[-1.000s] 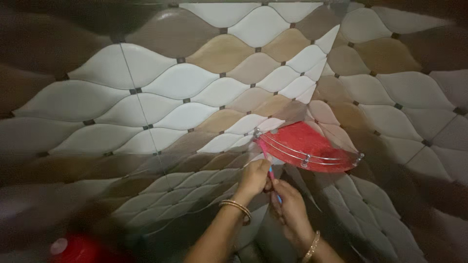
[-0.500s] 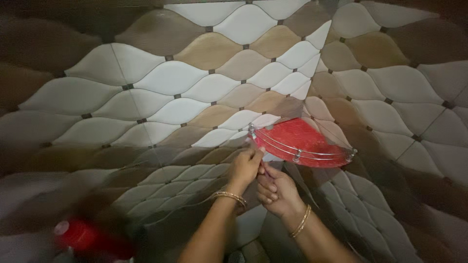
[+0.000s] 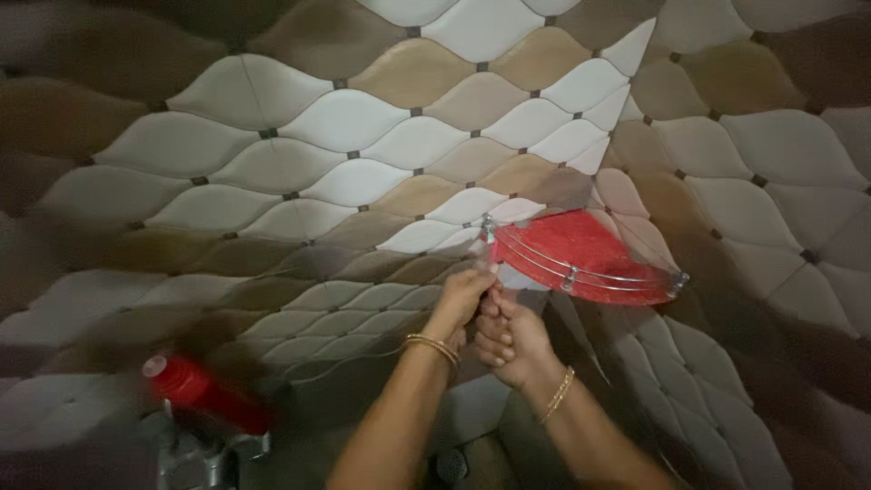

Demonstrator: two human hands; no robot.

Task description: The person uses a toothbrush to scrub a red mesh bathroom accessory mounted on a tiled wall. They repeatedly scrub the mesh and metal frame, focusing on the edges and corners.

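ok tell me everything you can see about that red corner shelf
The red corner shelf is a fan-shaped tray with a speckled red surface, seemingly plastic, and a curved metal rail along its front edge with small round fittings. It sits level in the corner of the tiled wall. The left hand and right hand are at its left end.

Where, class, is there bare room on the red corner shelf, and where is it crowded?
The shelf top looks bare from its metal rail back to the tiled walls. Its left end is crowded: the left hand and right hand press together just beneath it.
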